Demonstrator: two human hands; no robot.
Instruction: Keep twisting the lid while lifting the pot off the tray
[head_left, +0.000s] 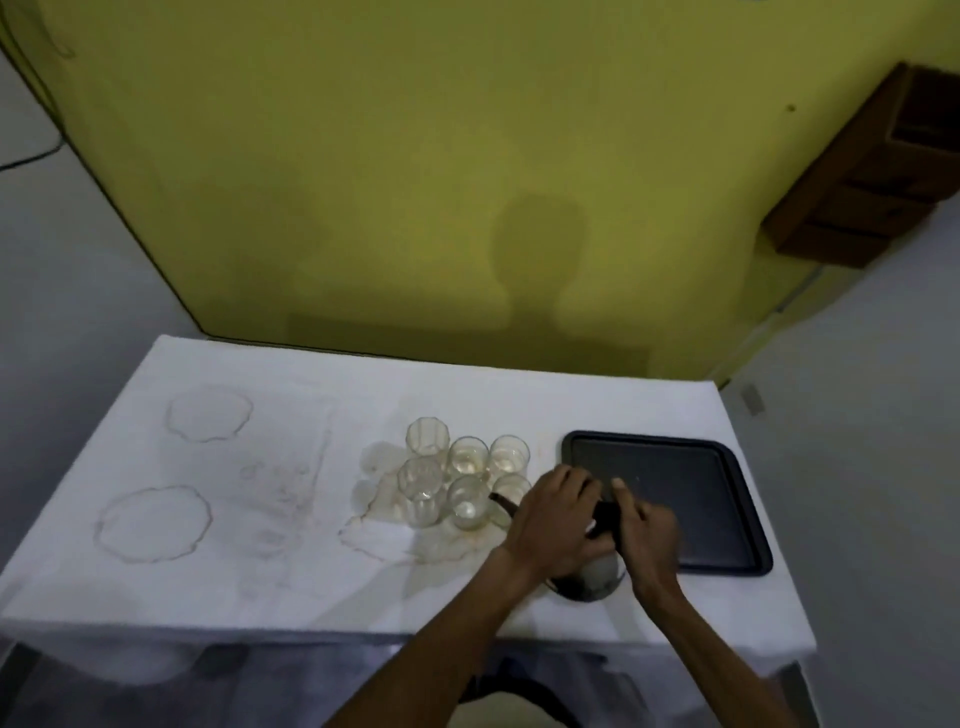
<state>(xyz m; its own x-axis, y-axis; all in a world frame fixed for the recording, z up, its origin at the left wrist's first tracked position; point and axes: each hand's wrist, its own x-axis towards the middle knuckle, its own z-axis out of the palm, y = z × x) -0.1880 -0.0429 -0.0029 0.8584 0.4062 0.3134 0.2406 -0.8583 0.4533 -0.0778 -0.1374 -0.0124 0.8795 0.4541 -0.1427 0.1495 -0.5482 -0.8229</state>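
Both hands on dark lid (605, 517) atop a steel pot (597, 579), near table (311, 571) front edge. Left hand (553, 519) curls over lid w/ fingers; right hand (647, 525) grips it from 3 o'clock, blurred. Black tray (675, 467) at 2 o'clock, just beside. Six empty glasses (462, 478) at 10 o'clock, on stained white cloth.

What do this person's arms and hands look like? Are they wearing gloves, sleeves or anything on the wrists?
Both arms are bare as far as the picture shows: no sleeves reach the forearms. The left hand and the right hand wear no gloves, and no watch or bracelet shows on either wrist. The picture is too blurred to tell whether any finger carries a ring.
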